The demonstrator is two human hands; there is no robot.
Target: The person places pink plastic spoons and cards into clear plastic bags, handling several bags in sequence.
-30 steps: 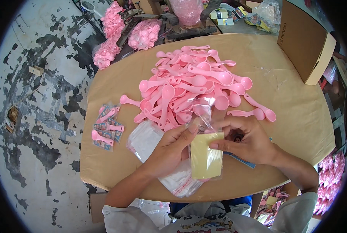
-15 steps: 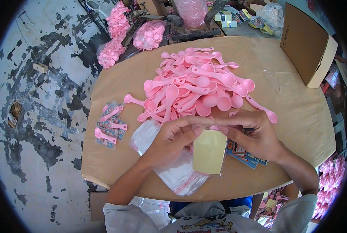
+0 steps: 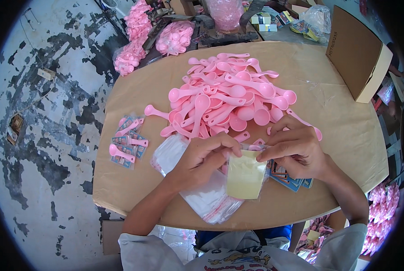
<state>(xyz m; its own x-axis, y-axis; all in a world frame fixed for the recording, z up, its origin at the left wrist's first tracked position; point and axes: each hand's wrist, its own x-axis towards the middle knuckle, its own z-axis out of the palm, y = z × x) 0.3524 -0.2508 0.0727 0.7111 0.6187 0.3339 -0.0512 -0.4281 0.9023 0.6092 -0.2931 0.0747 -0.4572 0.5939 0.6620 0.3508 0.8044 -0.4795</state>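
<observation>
A: Brown desk [image 3: 346, 135], spoon pile [image 3: 229, 99] mid. Status?
B: Your left hand [image 3: 202, 158] and right hand [image 3: 297, 149] pinch the bag [image 3: 246, 178] at its mouth, just below the pile. Looks like bagging; next probably needs the mouth spread.

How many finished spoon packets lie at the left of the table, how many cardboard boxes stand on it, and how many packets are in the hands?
Finished spoon packets: 3
Cardboard box: 1
Packet held by left hand and right hand, packet: 1
Total: 5
</observation>
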